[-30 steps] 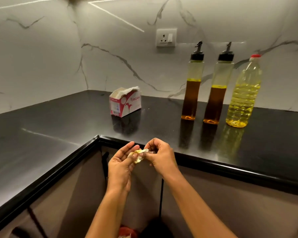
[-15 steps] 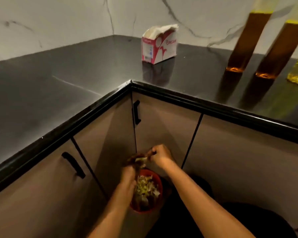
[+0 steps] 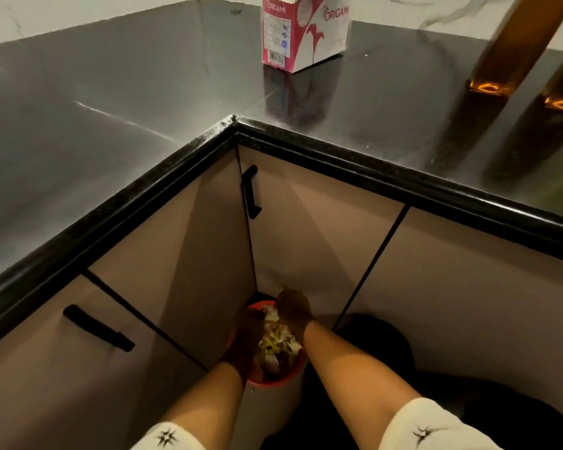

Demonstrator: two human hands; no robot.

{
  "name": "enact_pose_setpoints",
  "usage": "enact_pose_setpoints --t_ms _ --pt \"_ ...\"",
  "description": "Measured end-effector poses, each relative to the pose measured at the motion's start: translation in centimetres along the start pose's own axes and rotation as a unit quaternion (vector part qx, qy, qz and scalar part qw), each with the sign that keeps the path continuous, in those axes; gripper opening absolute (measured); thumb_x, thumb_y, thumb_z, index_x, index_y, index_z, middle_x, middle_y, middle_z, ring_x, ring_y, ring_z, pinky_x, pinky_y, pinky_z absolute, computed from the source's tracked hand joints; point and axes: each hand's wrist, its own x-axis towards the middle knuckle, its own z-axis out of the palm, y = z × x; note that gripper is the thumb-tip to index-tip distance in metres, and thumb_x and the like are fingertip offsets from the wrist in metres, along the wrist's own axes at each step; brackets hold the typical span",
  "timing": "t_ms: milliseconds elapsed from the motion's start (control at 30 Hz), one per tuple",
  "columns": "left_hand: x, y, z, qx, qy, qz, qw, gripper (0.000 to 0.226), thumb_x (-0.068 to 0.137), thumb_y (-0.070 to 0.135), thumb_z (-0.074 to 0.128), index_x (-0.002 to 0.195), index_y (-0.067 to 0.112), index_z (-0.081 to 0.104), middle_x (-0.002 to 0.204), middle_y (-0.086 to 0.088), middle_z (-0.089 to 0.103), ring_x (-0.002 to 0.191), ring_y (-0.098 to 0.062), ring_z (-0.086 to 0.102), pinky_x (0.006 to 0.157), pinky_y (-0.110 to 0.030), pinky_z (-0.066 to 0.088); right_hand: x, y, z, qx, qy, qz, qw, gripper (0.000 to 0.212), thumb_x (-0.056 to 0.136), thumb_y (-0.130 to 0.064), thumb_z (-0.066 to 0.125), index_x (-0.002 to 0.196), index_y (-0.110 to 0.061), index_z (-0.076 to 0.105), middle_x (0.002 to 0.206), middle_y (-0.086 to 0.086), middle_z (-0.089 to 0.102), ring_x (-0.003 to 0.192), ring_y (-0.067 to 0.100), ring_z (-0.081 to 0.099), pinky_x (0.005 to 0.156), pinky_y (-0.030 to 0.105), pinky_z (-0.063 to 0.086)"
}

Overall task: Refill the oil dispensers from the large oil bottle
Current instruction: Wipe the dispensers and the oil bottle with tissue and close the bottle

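Pouring is not happening: you are holding left hand (image 3: 244, 339) and right hand (image 3: 294, 309) over waste bin (image 3: 275, 380), fingers shadowed, grip unreadable; oil dispensers (image 3: 520, 43) are standing well beyond them, rightward, on desk (image 3: 111, 92).

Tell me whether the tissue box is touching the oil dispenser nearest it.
Apart. The head view shows a wide stretch of bare black countertop between the tissue box and the oil dispenser nearest it.
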Motion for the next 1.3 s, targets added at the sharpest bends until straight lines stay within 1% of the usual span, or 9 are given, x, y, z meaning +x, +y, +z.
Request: enact_pose_setpoints --t_ms 133,233,333,467,600,800,1033,1167,1300 --pt "2.3 -1.5 -0.6 0.08 -0.078 -0.011 0.994 0.036 0.096 0.016 0.054 0.132 0.011 0.054 0.129 -0.019 0.057 0.114 -0.032 0.055 0.102 -0.041 0.043 -0.2 0.3 0.3 -0.03 -0.066 -0.008 0.997 0.035 0.098 -0.011 0.041 0.129 0.002 0.05 0.132 0.02 0.051 0.122 0.032 0.048 0.1 0.032 0.037" --pt "3.6 -1.8 -1.5 0.076 -0.094 0.069 0.99 0.019 0.088 0.018 0.064 0.106 0.024 0.067 0.1 -0.003 0.069 0.093 -0.016 0.063 0.091 -0.035 0.049 -1.0 0.4 -1.0 -0.005 -0.044 -0.012 0.999 0.034 0.098 -0.014 0.041 0.129 -0.003 0.053 0.133 0.017 0.052 0.121 0.03 0.049 0.1 0.031 0.039" --pt "2.6 0.0 -2.0 0.059 -0.073 0.093 0.991 0.026 0.08 0.026 0.061 0.103 0.02 0.073 0.105 -0.012 0.07 0.097 -0.027 0.066 0.09 -0.046 0.053 -2.5 0.1 -3.5 0.05 -0.006 -0.031 0.998 0.032 0.095 -0.01 0.042 0.12 -0.004 0.06 0.132 0.015 0.054 0.118 0.028 0.052 0.095 0.028 0.041" --pt "-6.6 7.1 -2.2 -0.077 -0.026 0.17 0.982 0.019 0.092 -0.006 0.053 0.096 0.007 0.065 0.092 -0.01 0.064 0.093 -0.027 0.059 0.069 -0.024 0.051 -7.2 -0.8 -8.4 0.118 0.12 -0.074 0.983 0.021 0.091 -0.007 0.047 0.099 -0.009 0.067 0.108 0.009 0.067 0.1 0.022 0.06 0.081 0.026 0.045" --pt "-14.6 13.2 -2.2 -0.048 -0.016 0.35 0.935 0.014 0.092 0.009 0.061 0.1 0.017 0.069 0.094 0.001 0.069 0.092 -0.014 0.065 0.079 -0.03 0.051 -13.7 -1.2 -14.1 0.177 0.235 -0.169 0.941 0.016 0.087 -0.017 0.058 0.086 -0.027 0.069 0.087 -0.006 0.071 0.081 0.014 0.066 0.078 0.033 0.054" --pt "-25.7 21.9 0.6 -0.049 -0.029 0.55 0.833 0.012 0.091 0.014 0.064 0.099 0.02 0.071 0.089 0.01 0.072 0.082 0.003 0.066 0.074 -0.011 0.048 -24.7 -0.1 -23.7 0.138 0.423 -0.232 0.865 0.01 0.088 -0.027 0.061 0.091 -0.027 0.071 0.084 -0.01 0.071 0.079 0.002 0.063 0.073 0.021 0.05" --pt "-31.2 28.3 8.4 0.076 -0.075 0.627 0.771 0.013 0.093 0.031 0.06 0.102 0.03 0.068 0.094 0.015 0.068 0.09 0.001 0.061 0.077 -0.02 0.049 -30.2 5.4 -31.6 0.077 0.545 -0.133 0.825 0.017 0.091 -0.033 0.056 0.098 -0.026 0.069 0.09 -0.006 0.071 0.085 0.011 0.064 0.077 0.031 0.052" --pt "-30.3 31.0 13.7 0.219 -0.085 0.585 0.777 0.018 0.094 0.032 0.055 0.108 0.029 0.065 0.099 0.006 0.067 0.08 -0.006 0.06 0.071 -0.025 0.051 -28.4 9.0 -34.6 0.036 0.522 -0.035 0.851 0.018 0.091 -0.027 0.053 0.098 -0.024 0.069 0.098 0.001 0.07 0.093 0.019 0.064 0.076 0.03 0.049" --pt "-27.6 32.6 17.5 0.379 -0.059 0.561 0.734 0.024 0.093 0.037 0.053 0.115 0.031 0.061 0.12 -0.001 0.063 0.112 -0.021 0.054 0.093 -0.04 0.047 -24.8 11.5 -36.0 -0.048 0.459 0.042 0.886 0.02 0.092 -0.03 0.052 0.106 -0.023 0.065 0.11 0.002 0.065 0.106 0.021 0.055 0.084 0.035 0.046"
